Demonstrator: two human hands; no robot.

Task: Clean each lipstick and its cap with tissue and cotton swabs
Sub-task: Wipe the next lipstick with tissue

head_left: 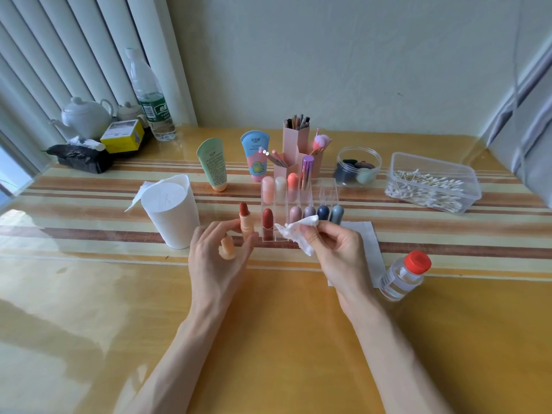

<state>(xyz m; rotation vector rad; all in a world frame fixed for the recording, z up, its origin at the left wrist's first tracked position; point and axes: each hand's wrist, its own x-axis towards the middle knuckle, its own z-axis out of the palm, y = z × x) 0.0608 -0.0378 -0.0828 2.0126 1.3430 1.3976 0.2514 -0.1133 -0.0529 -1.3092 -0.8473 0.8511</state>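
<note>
- The open lipstick (245,218), a peach tube with its brick-red bullet showing, is held upright by the fingertips of the left hand (218,258), above the table (268,324).
- Its peach cap (227,248) sits lower in that same hand, gripped by the fingers.
- The right hand (334,252) pinches a crumpled white tissue (298,231) between thumb and fingers, near the lipstick but apart from it.
- Just behind both hands, a clear acrylic organiser (327,192) holds capped lipsticks in two rows.
- A flat tissue sheet (364,234) lies beneath the right hand, beside a red-capped bottle (403,276).
- A white tissue tub (170,213) stands to the left; a clear box of cotton swabs (433,186) sits well to the right.
</note>
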